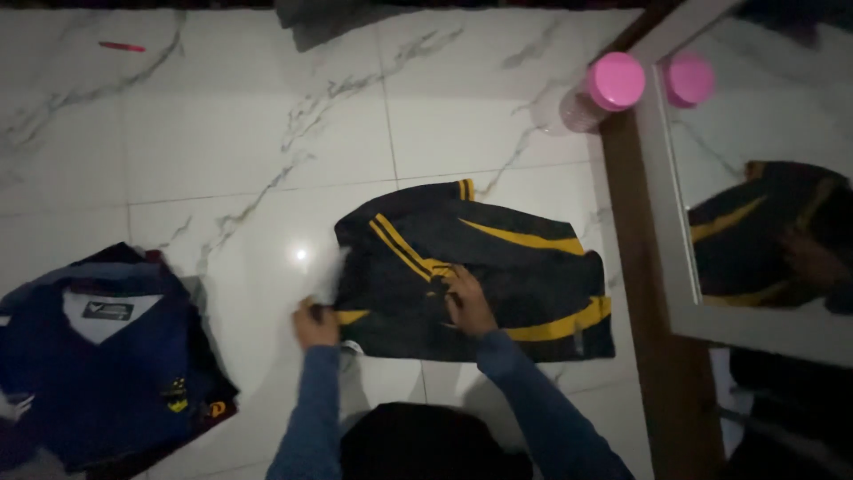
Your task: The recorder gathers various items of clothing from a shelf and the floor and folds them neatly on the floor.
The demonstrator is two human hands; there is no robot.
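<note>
Dim shot, white marble floor (222,151) filling most of the frame. Black garment with yellow stripes (498,276) is lying flat at centre, partly folded. Left hand (315,322) is sitting at the garment's lower left edge, fingers curled shut and pinching that edge. Right hand (468,302) is pressing down on the garment's middle, fingers spread flat, gripping nothing. Blue sleeves are running down to the bottom edge. Pile of dark blue shirts (107,356) is lying at lower left, well apart from the garment. Bottle with pink cap (604,89) is standing at upper right, beside a white-framed mirror (675,258) reflecting the garment. Red pen (122,46) is lying at upper left.
</note>
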